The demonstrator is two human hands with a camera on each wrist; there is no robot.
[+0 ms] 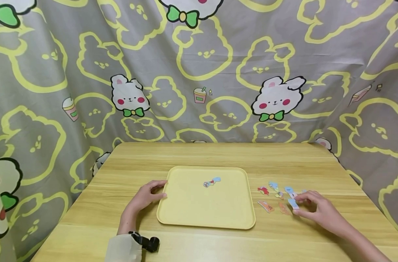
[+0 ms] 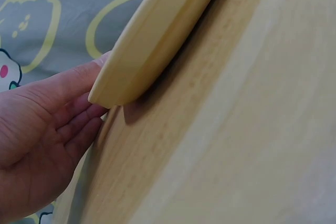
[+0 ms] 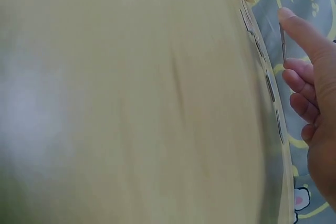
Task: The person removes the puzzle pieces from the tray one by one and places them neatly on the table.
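Observation:
At the left edge of a yellow tray [image 1: 202, 214], my left hand [image 1: 146, 196] holds the rim. The left wrist view has one digit at the rim [image 2: 131, 77] and the other fingers [image 2: 81, 124] curled by its underside. Over the table to the right, my right hand [image 1: 320, 211] pinches a light blue puzzle piece [image 1: 294, 204] between thumb and finger. The right wrist view shows that piece [image 3: 283, 43] edge-on, raised off the table. Towards the back of the tray lie colourful puzzle pieces [image 1: 212, 182] that touch each other.
Several loose puzzle pieces lie on the wooden table [image 1: 205, 243] between tray and right hand, among them a red one [image 1: 263, 190] and an orange one [image 1: 283, 208]. A patterned curtain [image 1: 225, 62] hangs behind the table and along both sides.

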